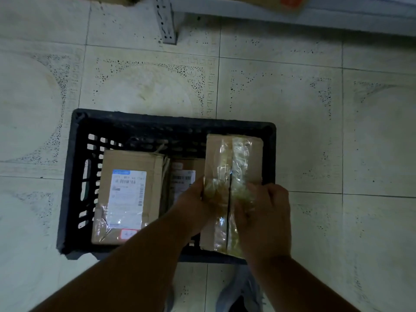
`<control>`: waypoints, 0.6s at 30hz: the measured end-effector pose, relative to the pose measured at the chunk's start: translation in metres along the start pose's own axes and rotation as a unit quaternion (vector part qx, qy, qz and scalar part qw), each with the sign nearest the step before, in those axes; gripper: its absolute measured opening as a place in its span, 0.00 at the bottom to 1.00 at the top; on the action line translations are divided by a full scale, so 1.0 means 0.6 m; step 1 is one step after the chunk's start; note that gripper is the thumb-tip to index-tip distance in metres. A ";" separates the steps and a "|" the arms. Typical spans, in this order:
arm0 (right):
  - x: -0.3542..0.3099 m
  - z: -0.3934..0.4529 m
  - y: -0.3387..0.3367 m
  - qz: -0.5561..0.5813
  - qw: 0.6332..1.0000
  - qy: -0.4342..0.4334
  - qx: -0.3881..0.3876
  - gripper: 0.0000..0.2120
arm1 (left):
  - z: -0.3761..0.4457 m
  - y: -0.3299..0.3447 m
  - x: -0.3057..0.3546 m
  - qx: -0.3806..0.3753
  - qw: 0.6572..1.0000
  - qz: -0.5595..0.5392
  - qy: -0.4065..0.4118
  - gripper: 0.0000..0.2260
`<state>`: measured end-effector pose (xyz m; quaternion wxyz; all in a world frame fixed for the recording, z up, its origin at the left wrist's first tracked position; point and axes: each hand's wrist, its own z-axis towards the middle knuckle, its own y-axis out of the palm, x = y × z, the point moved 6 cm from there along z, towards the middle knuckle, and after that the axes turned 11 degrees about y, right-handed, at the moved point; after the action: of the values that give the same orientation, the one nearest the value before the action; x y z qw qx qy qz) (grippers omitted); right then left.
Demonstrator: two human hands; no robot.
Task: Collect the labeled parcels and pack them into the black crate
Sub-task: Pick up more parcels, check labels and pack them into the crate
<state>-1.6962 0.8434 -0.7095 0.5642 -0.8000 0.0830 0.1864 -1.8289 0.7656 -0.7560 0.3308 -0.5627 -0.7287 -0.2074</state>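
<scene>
A black slatted crate (76,176) stands on the tiled floor below me. Inside it, on the left, lies a cardboard parcel with a white shipping label (128,194) facing up. A second labeled parcel (183,174) lies in the middle, partly hidden. Over the crate's right side I hold a long taped cardboard parcel (234,158), taped seam up, its label out of sight. My left hand (195,203) grips its left edge and my right hand (267,212) grips its right edge near the close end.
A metal shelf leg (165,21) and the shelf's pale lower edge (292,16) run along the top. A cardboard box with an orange patch (290,2) sits at the top right. My grey shoe (243,291) is just in front of the crate.
</scene>
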 end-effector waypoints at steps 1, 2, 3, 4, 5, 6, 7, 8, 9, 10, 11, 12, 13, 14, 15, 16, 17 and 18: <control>0.003 0.002 0.009 -0.005 1.000 0.001 -0.014 0.24 | 0.004 0.001 -0.009 -0.009 1.000 -0.007 -0.008 0.13; 0.006 0.005 0.019 -0.008 1.000 0.007 -0.028 0.24 | 0.009 0.002 -0.017 -0.013 1.000 -0.008 -0.014 0.12; 0.009 0.010 0.027 -0.011 0.999 0.016 -0.039 0.24 | 0.013 0.002 -0.021 -0.009 1.000 -0.001 -0.017 0.12; 0.011 0.014 0.033 -0.016 0.998 0.024 -0.047 0.24 | 0.018 0.001 -0.024 -0.006 1.000 0.012 -0.016 0.12; 0.011 0.019 0.038 -0.025 0.998 0.030 -0.058 0.24 | 0.022 0.001 -0.026 -0.004 1.000 0.021 -0.015 0.12; 0.010 0.022 0.043 -0.041 0.996 0.034 -0.073 0.24 | 0.027 -0.002 -0.026 0.003 0.999 0.048 -0.012 0.11; 0.008 0.025 0.049 -0.062 0.994 0.033 -0.089 0.24 | 0.031 -0.006 -0.024 0.013 0.997 0.081 -0.011 0.09; 0.007 0.026 0.056 -0.085 0.990 0.028 -0.105 0.24 | 0.037 -0.008 -0.025 0.016 0.993 0.119 -0.014 0.08; 0.005 0.026 0.062 -0.106 0.987 0.023 -0.122 0.25 | 0.042 -0.007 -0.026 0.007 0.986 0.166 -0.019 0.09; 0.004 0.026 0.069 -0.125 0.982 0.017 -0.140 0.26 | 0.048 -0.004 -0.027 -0.008 0.975 0.223 -0.023 0.11; 0.001 0.025 0.076 -0.144 0.977 0.010 -0.155 0.28 | 0.054 -0.001 -0.026 -0.023 0.962 0.270 -0.027 0.13; -0.001 0.025 0.082 -0.161 0.973 0.005 -0.167 0.29 | 0.060 -0.001 -0.027 -0.022 0.956 0.292 -0.030 0.15; -0.002 0.027 0.088 -0.176 0.968 0.005 -0.178 0.31 | 0.067 -0.001 -0.031 -0.015 0.955 0.293 -0.037 0.16; -0.001 0.029 0.094 -0.188 0.964 0.008 -0.187 0.33 | 0.073 -0.001 -0.034 -0.004 0.955 0.293 -0.040 0.16; 0.001 0.031 0.101 -0.197 0.961 0.011 -0.195 0.34 | 0.079 0.001 -0.036 0.001 0.952 0.303 -0.042 0.16; 0.003 0.033 0.108 -0.204 0.958 0.012 -0.202 0.35 | 0.084 0.003 -0.039 0.002 0.946 0.322 -0.042 0.16; 0.005 0.034 0.115 -0.211 0.955 0.012 -0.210 0.37 | 0.089 0.005 -0.045 0.004 0.941 0.336 -0.041 0.16; 0.007 0.033 0.123 -0.221 0.951 0.009 -0.218 0.39 | 0.091 0.006 -0.049 0.014 0.938 0.344 -0.039 0.16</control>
<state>-1.7216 0.8366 -0.7815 0.4023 -0.9035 -0.1333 0.0639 -1.8346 0.7834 -0.8150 0.3611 -0.7818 -0.5060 -0.0485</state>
